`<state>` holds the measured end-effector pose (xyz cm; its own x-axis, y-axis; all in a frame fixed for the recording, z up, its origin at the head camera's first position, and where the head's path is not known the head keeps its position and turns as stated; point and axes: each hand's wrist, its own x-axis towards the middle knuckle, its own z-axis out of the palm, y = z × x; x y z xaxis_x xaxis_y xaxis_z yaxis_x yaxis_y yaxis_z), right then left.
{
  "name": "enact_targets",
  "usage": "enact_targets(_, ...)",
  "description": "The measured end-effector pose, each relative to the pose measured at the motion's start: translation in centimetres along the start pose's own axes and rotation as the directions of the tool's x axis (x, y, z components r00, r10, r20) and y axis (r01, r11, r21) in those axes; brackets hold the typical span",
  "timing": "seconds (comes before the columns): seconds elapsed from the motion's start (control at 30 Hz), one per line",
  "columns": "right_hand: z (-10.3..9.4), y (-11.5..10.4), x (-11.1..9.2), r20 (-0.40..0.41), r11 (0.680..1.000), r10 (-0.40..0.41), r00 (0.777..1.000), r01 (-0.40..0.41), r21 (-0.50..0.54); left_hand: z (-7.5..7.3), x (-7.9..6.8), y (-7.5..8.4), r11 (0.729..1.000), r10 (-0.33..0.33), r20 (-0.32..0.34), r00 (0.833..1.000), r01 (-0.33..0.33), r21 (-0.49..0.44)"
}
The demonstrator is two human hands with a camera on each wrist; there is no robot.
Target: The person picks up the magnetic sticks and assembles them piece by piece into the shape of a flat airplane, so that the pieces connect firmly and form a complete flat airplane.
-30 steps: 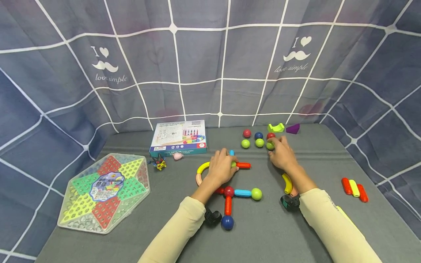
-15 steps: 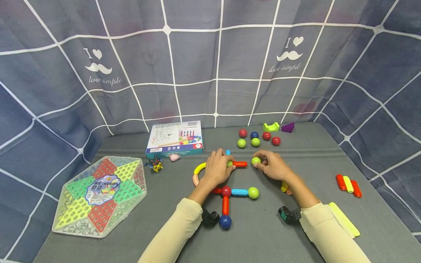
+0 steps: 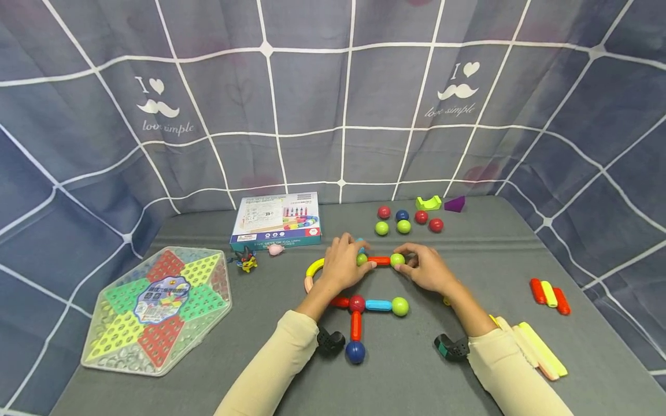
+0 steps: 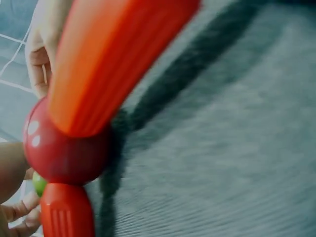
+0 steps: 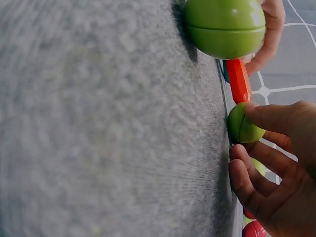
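My right hand (image 3: 429, 269) pinches a green ball (image 3: 398, 259) between thumb and fingers. In the right wrist view this green ball (image 5: 244, 123) meets the end of a red magnetic rod (image 5: 239, 81). My left hand (image 3: 340, 264) holds another green ball (image 3: 361, 259) at the rod's other end, partly covered by its fingers. A light-blue rod (image 3: 360, 245) sticks out behind that ball. Left of the hand curves a yellow piece (image 3: 314, 267). Nearer, a red ball (image 3: 356, 303) joins red rods (image 3: 356, 326), a blue rod (image 3: 378, 305), a green ball (image 3: 400, 306) and a dark-blue ball (image 3: 355, 352).
Loose balls (image 3: 403, 226), a green block (image 3: 429, 203) and a purple wedge (image 3: 455, 204) lie at the back. A box (image 3: 276, 238), two figurines (image 3: 276, 249) and a checkers board (image 3: 161, 312) are left. Rods (image 3: 550, 293) and yellow strips (image 3: 543, 349) lie right.
My right hand has taken a green ball from the back group and brought it left and nearer, against the red rod's free end. The left hand has stayed at its ball.
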<state>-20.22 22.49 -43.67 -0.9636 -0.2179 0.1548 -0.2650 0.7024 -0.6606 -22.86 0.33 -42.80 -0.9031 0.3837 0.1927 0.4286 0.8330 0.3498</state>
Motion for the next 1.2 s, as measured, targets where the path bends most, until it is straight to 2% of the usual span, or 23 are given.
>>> enact_targets(0.1, 0.1, 0.0, -0.1, 0.006, 1.0, 0.011, 1.0, -0.011, 0.007, -0.4, 0.3, -0.2, 0.998, -0.052, 0.027, 0.998, 0.053, -0.02)
enact_targets(0.2, 0.1, 0.1, -0.1, 0.008, 1.0, 0.022, 1.0, -0.023, 0.01, -0.7, 0.5, -0.6, 0.996, -0.068, 0.101, 0.993, 0.073, -0.046)
enact_targets(0.3, 0.4, 0.0, 0.1, 0.009, 0.999, 0.025, 1.0, -0.025, 0.021, -0.9, 0.3, -1.3, 0.996, -0.018, 0.171, 0.985, 0.033, -0.085)
enact_targets(0.43, 0.5, 0.1, 0.3, 0.015, 0.999, 0.004, 1.0, -0.005, 0.044, -1.0, 0.1, -2.0, 0.992, 0.045, 0.2, 0.979, -0.021, -0.123)
enact_targets(0.53, 0.3, 0.3, 0.7, 0.025, 0.996, -0.026, 0.999, 0.024, 0.088, -0.6, 0.0, -2.3, 0.991, 0.059, 0.173, 0.983, -0.036, -0.13)
enact_targets(0.7, -0.3, 0.5, 2.2, -0.044, 0.994, -0.051, 0.998, 0.055, 0.098, 0.0, -0.2, -2.2, 0.985, 0.072, 0.113, 0.991, -0.053, -0.161)
enact_targets(0.77, -0.5, 0.2, 3.2, -0.06, 0.996, -0.064, 0.996, 0.067, 0.055, 0.3, -0.4, -2.1, 0.983, 0.07, 0.086, 0.994, -0.055, -0.174)
enact_targets(0.87, -0.5, -0.3, 5.0, -0.031, 0.997, -0.076, 0.997, 0.075, -0.036, 0.5, -0.5, -2.0, 0.984, 0.06, 0.049, 0.997, -0.051, -0.17)
enact_targets(1.03, 0.0, -0.8, 7.3, 0.041, 0.984, -0.035, 0.999, 0.042, -0.171, 0.8, -0.7, -1.9, 0.986, 0.052, 0.02, 0.998, -0.048, -0.161)
enact_targets(1.2, 0.8, -1.3, 8.6, 0.084, 0.972, -0.008, 0.996, 0.027, -0.235, 0.8, -0.7, -2.1, 0.987, 0.051, -0.003, 0.999, -0.051, -0.152)
